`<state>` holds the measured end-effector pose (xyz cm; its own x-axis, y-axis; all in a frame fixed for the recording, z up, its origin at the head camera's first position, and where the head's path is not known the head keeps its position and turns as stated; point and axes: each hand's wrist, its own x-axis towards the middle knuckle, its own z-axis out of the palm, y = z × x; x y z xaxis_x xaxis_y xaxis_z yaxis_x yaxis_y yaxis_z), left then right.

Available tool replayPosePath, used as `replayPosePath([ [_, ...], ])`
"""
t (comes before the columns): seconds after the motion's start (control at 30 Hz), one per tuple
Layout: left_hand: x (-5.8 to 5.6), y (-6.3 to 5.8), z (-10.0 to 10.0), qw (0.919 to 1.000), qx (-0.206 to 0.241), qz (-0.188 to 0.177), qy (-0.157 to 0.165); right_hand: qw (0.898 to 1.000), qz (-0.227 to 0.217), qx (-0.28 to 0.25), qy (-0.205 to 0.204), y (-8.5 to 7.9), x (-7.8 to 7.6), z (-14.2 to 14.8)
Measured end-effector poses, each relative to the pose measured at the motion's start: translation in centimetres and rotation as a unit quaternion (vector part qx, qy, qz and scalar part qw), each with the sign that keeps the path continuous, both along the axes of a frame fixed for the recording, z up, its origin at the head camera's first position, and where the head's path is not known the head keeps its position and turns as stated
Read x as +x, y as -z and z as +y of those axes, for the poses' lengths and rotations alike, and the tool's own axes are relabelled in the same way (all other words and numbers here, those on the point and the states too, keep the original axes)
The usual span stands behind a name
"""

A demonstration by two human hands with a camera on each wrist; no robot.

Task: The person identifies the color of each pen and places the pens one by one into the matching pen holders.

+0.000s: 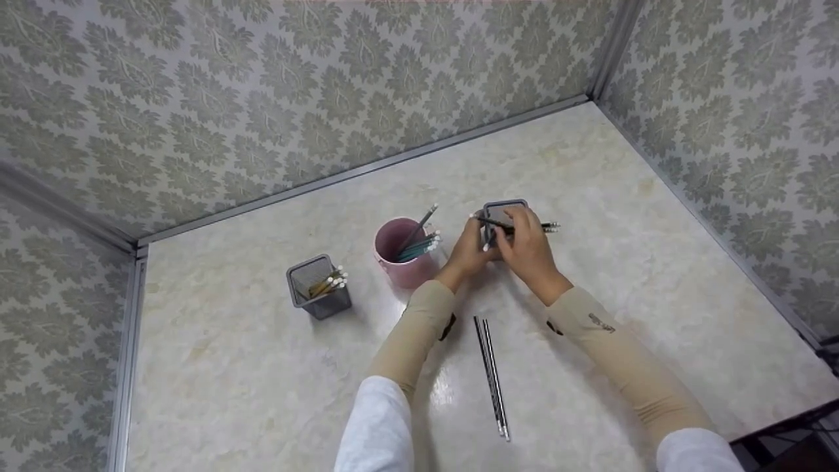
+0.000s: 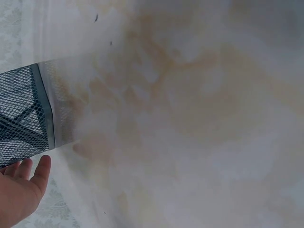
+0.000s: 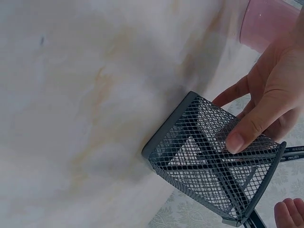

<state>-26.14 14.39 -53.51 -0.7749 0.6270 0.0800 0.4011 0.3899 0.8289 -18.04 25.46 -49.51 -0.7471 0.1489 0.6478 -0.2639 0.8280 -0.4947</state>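
My left hand (image 1: 468, 250) grips the side of a grey wire-mesh pencil holder (image 3: 213, 156). Its thumb lies on the mesh in the right wrist view. Several dark pencils (image 3: 293, 151) stand crosswise inside, their ends leaning out over opposite sides of the rim. Above the opening is my right hand (image 1: 529, 252), its thumb and forefinger spread apart beside the pencils; I see nothing clearly pinched there. Its fingertips partly show at the lower right of the right wrist view. Two striped black-and-silver pencils (image 1: 491, 377) lie on the table between my forearms.
A pink cup (image 1: 409, 274) with several green pencils and a darker one stands left of my left hand. Farther left is another mesh holder (image 1: 328, 305) with several yellowish, white-tipped pencils. Patterned panels (image 1: 367, 85) border the pale marbled table (image 1: 229, 367).
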Motion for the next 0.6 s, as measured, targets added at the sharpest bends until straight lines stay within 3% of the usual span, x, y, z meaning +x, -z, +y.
replayPosePath([
  [0.37, -0.1, 0.6, 0.1, 0.9994, 0.02, 0.027, 0.009, 0.998, 0.049, 0.015, -0.02, 0.3, 1.2, -0.1],
  [0.6, -0.2, 0.2, 0.1, 1.0, -0.004, 0.003, 0.001, 0.995, 0.082, 0.032, -0.039, 0.2, 2.2, -0.2],
])
